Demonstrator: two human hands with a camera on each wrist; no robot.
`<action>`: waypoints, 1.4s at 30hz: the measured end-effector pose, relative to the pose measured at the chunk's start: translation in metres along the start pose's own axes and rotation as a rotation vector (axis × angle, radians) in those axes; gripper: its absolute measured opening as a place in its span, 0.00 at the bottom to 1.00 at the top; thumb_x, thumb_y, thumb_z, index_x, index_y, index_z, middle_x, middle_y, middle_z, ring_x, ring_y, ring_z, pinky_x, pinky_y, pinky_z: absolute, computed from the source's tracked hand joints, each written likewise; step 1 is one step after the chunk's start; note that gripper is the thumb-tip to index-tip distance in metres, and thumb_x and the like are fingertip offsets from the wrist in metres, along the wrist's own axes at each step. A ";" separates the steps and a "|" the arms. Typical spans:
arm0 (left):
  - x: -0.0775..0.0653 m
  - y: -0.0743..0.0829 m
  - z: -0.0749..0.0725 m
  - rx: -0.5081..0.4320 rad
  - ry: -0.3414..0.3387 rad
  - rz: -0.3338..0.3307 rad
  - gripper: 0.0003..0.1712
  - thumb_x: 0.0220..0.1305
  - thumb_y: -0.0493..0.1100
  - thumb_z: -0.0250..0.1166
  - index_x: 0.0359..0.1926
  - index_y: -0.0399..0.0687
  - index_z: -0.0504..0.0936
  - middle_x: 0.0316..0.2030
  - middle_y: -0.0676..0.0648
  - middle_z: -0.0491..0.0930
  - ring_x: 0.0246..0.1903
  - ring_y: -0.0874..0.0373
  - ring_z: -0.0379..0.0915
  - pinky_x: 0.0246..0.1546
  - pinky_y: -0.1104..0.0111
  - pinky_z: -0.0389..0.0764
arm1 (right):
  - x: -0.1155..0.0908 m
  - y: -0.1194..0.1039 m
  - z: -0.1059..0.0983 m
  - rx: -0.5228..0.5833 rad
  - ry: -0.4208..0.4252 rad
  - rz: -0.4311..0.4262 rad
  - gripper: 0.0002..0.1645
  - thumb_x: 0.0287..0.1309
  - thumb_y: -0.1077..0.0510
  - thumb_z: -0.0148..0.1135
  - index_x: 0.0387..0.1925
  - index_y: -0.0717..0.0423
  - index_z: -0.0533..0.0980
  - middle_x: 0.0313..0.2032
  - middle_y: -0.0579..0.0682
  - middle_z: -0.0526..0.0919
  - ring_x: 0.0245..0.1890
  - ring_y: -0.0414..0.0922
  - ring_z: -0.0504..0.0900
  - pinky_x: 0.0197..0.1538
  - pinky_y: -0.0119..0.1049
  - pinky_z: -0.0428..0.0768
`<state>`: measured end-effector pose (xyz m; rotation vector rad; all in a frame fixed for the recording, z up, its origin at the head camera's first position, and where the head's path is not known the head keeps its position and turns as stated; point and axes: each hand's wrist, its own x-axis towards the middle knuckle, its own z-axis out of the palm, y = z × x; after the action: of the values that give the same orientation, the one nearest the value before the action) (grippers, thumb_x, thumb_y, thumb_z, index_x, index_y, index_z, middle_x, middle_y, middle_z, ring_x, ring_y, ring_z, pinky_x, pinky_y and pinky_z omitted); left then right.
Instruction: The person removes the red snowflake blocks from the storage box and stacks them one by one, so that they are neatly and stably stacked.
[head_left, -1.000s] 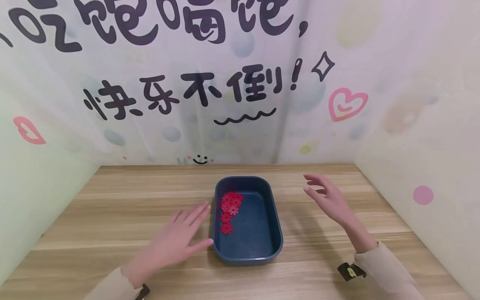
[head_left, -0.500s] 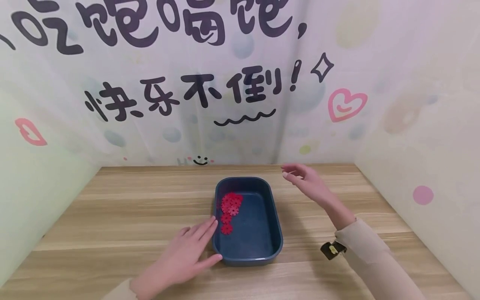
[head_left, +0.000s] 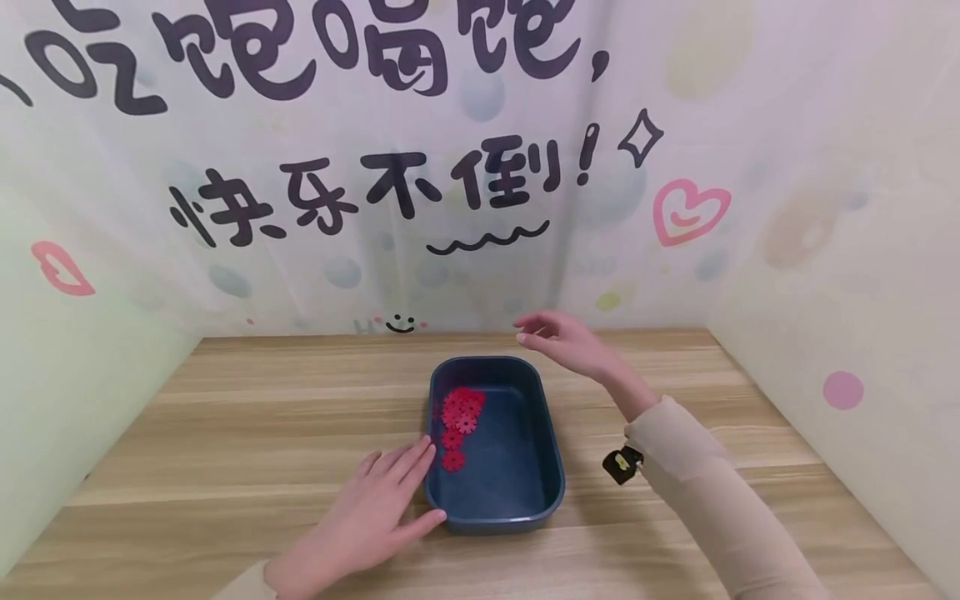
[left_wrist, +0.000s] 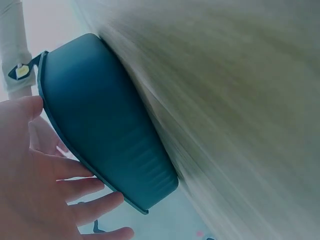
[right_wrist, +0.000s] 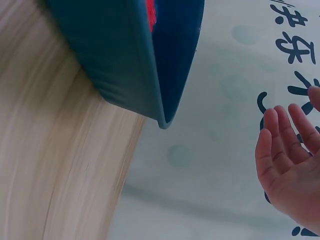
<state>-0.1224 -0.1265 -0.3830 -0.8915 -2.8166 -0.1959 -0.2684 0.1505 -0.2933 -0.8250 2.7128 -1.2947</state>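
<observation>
A dark blue rectangular tray [head_left: 504, 467] with rounded corners stands on the wooden table. Several red and pink gear-shaped pieces [head_left: 460, 417] lie inside it along the left side. My left hand [head_left: 367, 508] touches the tray's left rim with straight, spread fingers; the left wrist view shows its thumb and fingertips at the rim of the tray [left_wrist: 100, 120]. Above the tray's far right corner hovers my right hand [head_left: 566, 342], fingers relaxed and bent a little, apart from the tray. In the right wrist view the right hand [right_wrist: 290, 165] holds nothing.
The wooden table [head_left: 247, 425] reaches back to a printed white curtain [head_left: 420, 283] with dark lettering. Pale walls stand on both sides, the right one [head_left: 840, 317] marked with a pink dot. A black wrist strap [head_left: 622, 463] hangs below the right sleeve.
The right hand has moved left and farther back, from right of the tray to above its far right corner. My left hand has come forward onto the tray's rim and stayed there.
</observation>
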 end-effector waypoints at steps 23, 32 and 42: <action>0.002 -0.003 0.005 -0.001 0.014 0.011 0.41 0.57 0.67 0.48 0.60 0.41 0.65 0.61 0.45 0.60 0.57 0.50 0.58 0.51 0.47 0.58 | 0.050 0.004 0.070 -0.002 -0.390 0.148 0.20 0.49 0.54 0.63 0.44 0.56 0.73 0.30 0.50 0.77 0.33 0.50 0.75 0.39 0.40 0.74; 0.001 -0.002 0.004 0.006 0.037 0.014 0.40 0.57 0.66 0.49 0.59 0.39 0.66 0.60 0.45 0.62 0.56 0.51 0.59 0.51 0.48 0.58 | 0.048 0.017 0.092 0.063 -0.505 0.231 0.22 0.47 0.61 0.63 0.46 0.59 0.69 0.26 0.52 0.75 0.31 0.52 0.74 0.36 0.38 0.74; 0.001 -0.002 0.004 0.009 0.050 0.022 0.40 0.57 0.65 0.50 0.59 0.39 0.66 0.60 0.45 0.62 0.56 0.51 0.59 0.51 0.48 0.59 | 0.042 0.033 0.105 0.020 -0.569 0.261 0.19 0.45 0.67 0.63 0.41 0.53 0.71 0.24 0.52 0.74 0.26 0.46 0.71 0.30 0.35 0.72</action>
<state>-0.1252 -0.1268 -0.3865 -0.9022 -2.7582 -0.1996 -0.2943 0.0720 -0.3780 -0.6764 2.2557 -0.8666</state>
